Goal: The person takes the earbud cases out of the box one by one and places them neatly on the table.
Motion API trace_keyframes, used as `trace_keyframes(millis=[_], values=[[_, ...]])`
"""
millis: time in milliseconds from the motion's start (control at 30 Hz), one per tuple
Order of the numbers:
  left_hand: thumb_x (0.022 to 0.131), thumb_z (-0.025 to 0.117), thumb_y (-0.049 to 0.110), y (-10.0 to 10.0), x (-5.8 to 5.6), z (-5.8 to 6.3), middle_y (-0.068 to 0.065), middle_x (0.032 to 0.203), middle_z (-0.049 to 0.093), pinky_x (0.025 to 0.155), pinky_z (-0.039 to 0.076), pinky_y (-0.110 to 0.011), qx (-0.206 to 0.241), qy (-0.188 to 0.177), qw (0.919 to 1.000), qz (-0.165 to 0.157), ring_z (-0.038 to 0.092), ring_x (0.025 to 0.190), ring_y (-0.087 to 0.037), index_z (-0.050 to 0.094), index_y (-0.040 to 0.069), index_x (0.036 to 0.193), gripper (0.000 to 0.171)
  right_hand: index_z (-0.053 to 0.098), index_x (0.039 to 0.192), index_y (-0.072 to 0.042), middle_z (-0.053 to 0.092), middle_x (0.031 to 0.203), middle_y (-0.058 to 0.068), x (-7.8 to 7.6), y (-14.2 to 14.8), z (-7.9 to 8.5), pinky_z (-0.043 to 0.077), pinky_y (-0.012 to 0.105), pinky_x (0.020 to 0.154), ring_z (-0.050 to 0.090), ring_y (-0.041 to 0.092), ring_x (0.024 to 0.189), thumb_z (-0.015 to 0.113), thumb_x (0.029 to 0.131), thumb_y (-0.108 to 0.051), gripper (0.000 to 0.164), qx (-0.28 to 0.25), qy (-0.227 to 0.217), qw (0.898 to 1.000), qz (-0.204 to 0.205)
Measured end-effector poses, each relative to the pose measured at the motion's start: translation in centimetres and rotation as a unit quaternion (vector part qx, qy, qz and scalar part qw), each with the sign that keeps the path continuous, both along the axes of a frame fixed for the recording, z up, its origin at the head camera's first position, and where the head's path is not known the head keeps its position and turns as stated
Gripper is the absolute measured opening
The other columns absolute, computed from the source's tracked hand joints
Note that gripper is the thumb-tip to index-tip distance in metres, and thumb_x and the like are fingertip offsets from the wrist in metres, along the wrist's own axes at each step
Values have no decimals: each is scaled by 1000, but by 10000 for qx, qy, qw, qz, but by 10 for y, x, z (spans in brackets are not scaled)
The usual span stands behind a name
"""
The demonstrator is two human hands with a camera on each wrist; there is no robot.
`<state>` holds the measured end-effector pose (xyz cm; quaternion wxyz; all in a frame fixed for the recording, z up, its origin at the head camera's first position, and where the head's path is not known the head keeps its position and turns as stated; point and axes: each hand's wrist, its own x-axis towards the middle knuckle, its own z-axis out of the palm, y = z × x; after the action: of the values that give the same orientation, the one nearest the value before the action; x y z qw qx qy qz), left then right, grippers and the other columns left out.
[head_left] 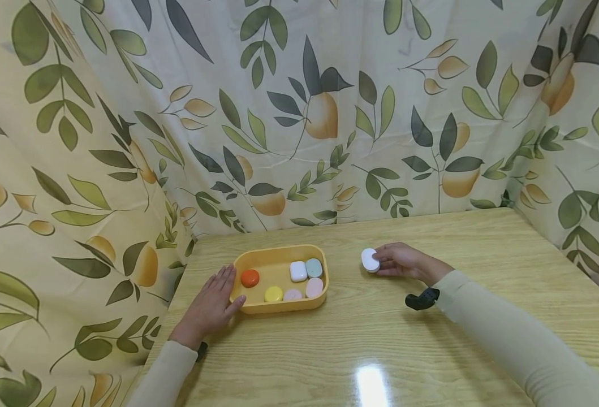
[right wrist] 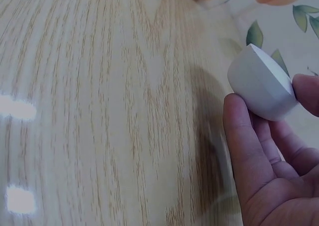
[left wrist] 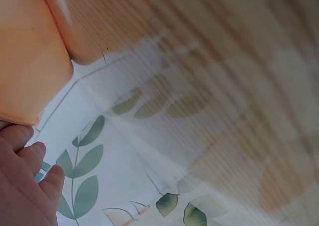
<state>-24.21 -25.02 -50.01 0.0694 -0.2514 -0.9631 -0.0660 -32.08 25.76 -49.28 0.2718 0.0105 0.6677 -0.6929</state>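
Observation:
A small white rounded case (head_left: 370,260) is pinched between the thumb and fingers of my right hand (head_left: 403,261), over the table to the right of the tray. In the right wrist view the white case (right wrist: 261,84) shows a domed side and a flatter face, held off the wood. My left hand (head_left: 211,302) touches the left end of an orange-yellow tray (head_left: 284,306), its fingers extended along the rim. Inside the tray lie a red-orange round piece (head_left: 250,277), a yellow one (head_left: 274,294), a white square one (head_left: 298,271), a grey-green one (head_left: 314,268) and pinkish ones (head_left: 314,288).
The tray stands on a light wood-grain table (head_left: 330,350). Leaf-and-fruit patterned curtain cloth (head_left: 299,113) hangs behind and at both sides of the table. A dark wrist strap (head_left: 422,299) hangs below the right wrist.

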Motion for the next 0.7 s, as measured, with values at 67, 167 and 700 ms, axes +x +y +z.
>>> trace_keyframes(millis=[67,167,700], values=[[102,34,53,0,0,0,-17,159,19,116,15,-47,7,13,10000,-7,13,146,-29,20,-4,152,77,41,129,10,61,106,14,0,0,0,49,44,93,66,24,95,56,98,-9,39,-1,6,10000,-11],[102,34,53,-1,-1,-1,-16,159,18,116,14,-47,-6,17,10000,-6,13,146,-29,20,-4,152,77,42,127,10,61,105,14,-1,0,-1,50,44,93,66,24,94,55,98,-8,37,17,1,10000,-26],[102,34,53,0,1,1,-15,159,18,116,14,-47,24,-54,10000,19,13,147,-29,20,-4,152,77,42,129,12,62,102,14,0,0,-6,53,41,88,65,23,91,55,98,-8,40,254,155,9996,-15]])
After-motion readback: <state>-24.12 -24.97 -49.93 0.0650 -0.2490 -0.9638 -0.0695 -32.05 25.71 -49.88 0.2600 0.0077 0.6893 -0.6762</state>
